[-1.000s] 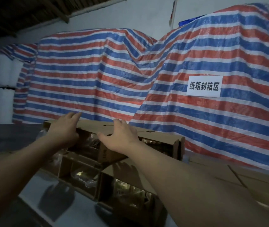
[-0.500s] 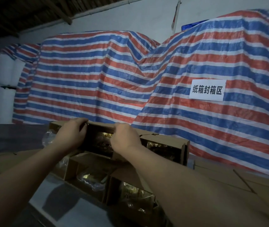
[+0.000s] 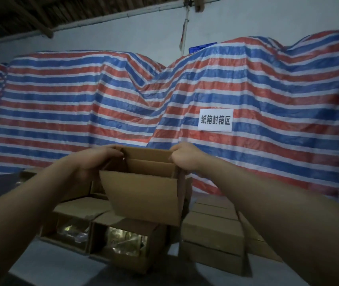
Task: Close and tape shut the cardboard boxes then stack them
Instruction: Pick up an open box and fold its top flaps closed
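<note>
Two hands grip my open box at mid-frame: left hand and right hand pinching its top corners.

warehouse | striped tarp over piled goods | cardboard boxes | wall sign

The box held up in the middle is plain brown. The open boxes below it are brown too, with shiny gold and silver stuff inside. The shut boxes on the right are a darker brown. The big sheet behind has red, blue and white stripes. The sign on it is white with black writing. The wall is pale grey-blue.
</note>
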